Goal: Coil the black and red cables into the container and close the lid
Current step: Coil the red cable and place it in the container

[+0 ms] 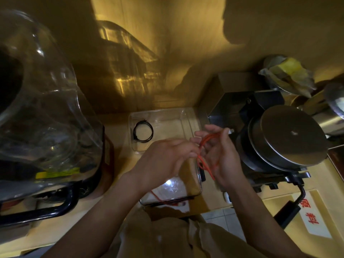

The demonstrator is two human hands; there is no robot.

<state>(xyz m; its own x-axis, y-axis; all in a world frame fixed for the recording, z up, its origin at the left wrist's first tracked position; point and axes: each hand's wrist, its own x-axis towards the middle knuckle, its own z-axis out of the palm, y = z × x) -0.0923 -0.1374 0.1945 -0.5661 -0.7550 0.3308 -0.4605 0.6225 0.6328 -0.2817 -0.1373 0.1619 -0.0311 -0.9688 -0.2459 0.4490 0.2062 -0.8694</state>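
Head: 1 blk cable (pixel 143 131), 1 red cable (pixel 205 157)

left grip (pixel 163 161): curled, apparently pinching | right grip (pixel 219 151): fingers curled

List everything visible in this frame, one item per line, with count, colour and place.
black cable: one, black, coiled in the container's far left corner
red cable: one, red, looped between both hands, tail trailing down over the lid
container: one, clear, centre of the counter
lid: one, clear with dark edge, near side of the container, off
blender jar: one, clear, left
round metal appliance: one, silver and black, right
label: one, white with red characters, lower right
left hand: one, grip on the red cable
right hand: one, red loops around its fingers
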